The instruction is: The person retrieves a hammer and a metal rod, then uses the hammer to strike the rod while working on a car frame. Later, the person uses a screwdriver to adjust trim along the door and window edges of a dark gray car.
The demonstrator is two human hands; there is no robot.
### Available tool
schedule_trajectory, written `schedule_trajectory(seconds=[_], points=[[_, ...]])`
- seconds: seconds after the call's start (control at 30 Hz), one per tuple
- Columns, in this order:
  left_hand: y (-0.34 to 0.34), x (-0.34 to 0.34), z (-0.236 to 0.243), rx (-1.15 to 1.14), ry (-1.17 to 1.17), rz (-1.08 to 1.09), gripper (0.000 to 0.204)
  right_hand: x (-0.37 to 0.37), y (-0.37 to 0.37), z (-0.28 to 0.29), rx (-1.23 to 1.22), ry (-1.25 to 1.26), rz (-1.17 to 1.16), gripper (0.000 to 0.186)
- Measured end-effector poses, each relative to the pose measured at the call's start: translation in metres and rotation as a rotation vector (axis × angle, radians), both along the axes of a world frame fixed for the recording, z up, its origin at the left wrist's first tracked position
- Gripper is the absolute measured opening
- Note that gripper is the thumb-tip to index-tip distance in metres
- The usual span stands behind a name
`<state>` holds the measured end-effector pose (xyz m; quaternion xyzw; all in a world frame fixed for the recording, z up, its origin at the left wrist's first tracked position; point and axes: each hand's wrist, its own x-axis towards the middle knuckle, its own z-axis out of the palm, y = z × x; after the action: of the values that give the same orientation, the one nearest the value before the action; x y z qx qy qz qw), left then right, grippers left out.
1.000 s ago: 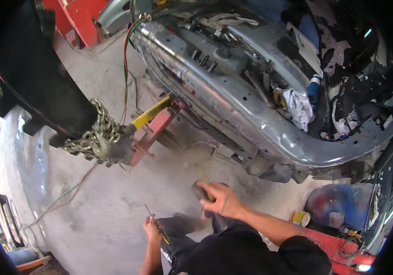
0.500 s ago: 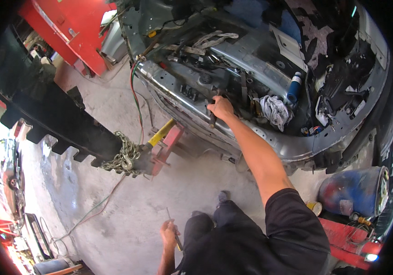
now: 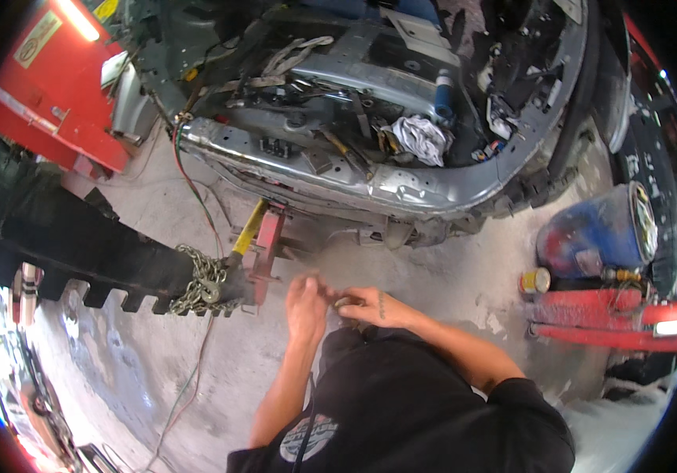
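Note:
My left hand (image 3: 307, 306) and my right hand (image 3: 368, 306) are close together in front of my torso, above the concrete floor. Motion blurs the left fingertips, though the fingers look curled in. My right thumb and fingers are pinched together near the left fingers; what they hold is too small to tell. Beyond my hands is the stripped front end of a car (image 3: 275, 162), its metal crossbar bare. A dark flat block (image 3: 317, 162) and a yellowish-handled tool (image 3: 345, 150) lie on it, beside a crumpled white rag (image 3: 423, 140) and a blue bottle (image 3: 443, 96).
Left of me, a long black part (image 3: 78, 236) juts in, with a chain (image 3: 200, 284) around its end. Close by stands a red stand with a yellow bar (image 3: 248, 229). Hoses (image 3: 188, 386) trail over the floor. On the right are a blue drum (image 3: 594, 236) and red equipment (image 3: 591, 311).
My right hand has drawn back from the car's crossbar to my torso. The left hand, earlier low with a slim tool, has risen beside it. The view has shifted right and down.

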<state>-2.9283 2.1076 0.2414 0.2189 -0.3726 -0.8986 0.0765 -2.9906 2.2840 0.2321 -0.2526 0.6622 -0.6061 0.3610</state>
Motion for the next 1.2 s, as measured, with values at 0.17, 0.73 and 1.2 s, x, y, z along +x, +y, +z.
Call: schedule_trajectory(seconds=[0.17,0.73,1.2], points=[[0.025,-0.049,0.016,-0.114,0.105,-0.284,0.031,0.031,0.042,0.028,0.099,-0.209,-0.370,0.040],[0.215,-0.092,0.021,-0.705,0.254,-0.558,0.022,0.098,0.251,0.034,0.189,-0.124,-0.842,0.042],[0.524,-0.143,0.003,-0.519,0.133,-0.906,0.023,0.105,0.515,-0.001,0.041,-0.308,-1.031,0.039]])
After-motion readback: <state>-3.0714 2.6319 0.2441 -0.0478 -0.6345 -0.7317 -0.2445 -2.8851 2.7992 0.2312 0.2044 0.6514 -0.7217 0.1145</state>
